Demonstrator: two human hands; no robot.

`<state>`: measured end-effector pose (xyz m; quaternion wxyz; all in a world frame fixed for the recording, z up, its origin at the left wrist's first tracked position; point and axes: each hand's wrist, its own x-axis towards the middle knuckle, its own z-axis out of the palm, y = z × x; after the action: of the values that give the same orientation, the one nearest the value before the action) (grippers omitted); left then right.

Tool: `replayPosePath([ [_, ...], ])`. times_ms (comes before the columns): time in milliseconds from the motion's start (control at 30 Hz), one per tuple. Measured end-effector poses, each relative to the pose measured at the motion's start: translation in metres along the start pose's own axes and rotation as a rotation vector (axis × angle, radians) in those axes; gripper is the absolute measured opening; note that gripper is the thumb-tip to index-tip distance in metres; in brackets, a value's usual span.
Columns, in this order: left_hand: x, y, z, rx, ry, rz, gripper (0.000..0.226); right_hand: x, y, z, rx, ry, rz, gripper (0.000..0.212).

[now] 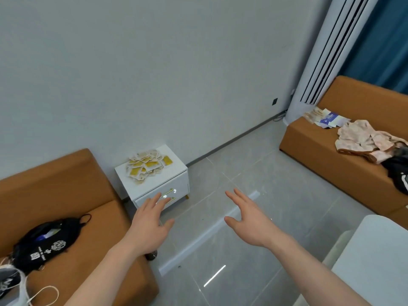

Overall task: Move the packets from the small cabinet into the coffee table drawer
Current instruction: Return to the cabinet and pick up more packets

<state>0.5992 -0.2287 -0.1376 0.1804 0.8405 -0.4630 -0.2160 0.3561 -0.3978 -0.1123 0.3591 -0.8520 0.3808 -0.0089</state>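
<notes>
A heap of several small yellow-and-white packets (pixel 147 166) lies on top of the small white cabinet (pixel 174 170), which stands against the wall with its two gold-handled drawers closed. My left hand (pixel 149 224) reaches forward, fingers spread and empty, overlapping the cabinet's lower drawer front in the view. My right hand (pixel 247 219) is held out over the floor to the right of the cabinet, fingers apart, holding nothing. A white rounded surface (pixel 375 257), possibly the coffee table, shows at the lower right; no drawer of it is visible.
An orange sofa (pixel 66 186) with a black bag (pixel 47 239) sits left of the cabinet. Another orange sofa (pixel 331 151) at right carries clothes (pixel 364 140) and papers (pixel 326 119). A white standing air conditioner (pixel 326 51) fills the corner. Glossy grey tile floor (pixel 242 168) lies between.
</notes>
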Motion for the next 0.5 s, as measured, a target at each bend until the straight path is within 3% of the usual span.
replayPosePath([
  [267, 0.089, -0.044, -0.025, -0.009, -0.047, -0.034, 0.063, 0.100, -0.021, 0.001, -0.005, -0.063, 0.007, 0.074],
  [500, 0.191, -0.093, -0.055, 0.005, -0.005, -0.167, 0.062, 0.245, -0.034, 0.001, -0.009, -0.148, -0.051, 0.076],
])
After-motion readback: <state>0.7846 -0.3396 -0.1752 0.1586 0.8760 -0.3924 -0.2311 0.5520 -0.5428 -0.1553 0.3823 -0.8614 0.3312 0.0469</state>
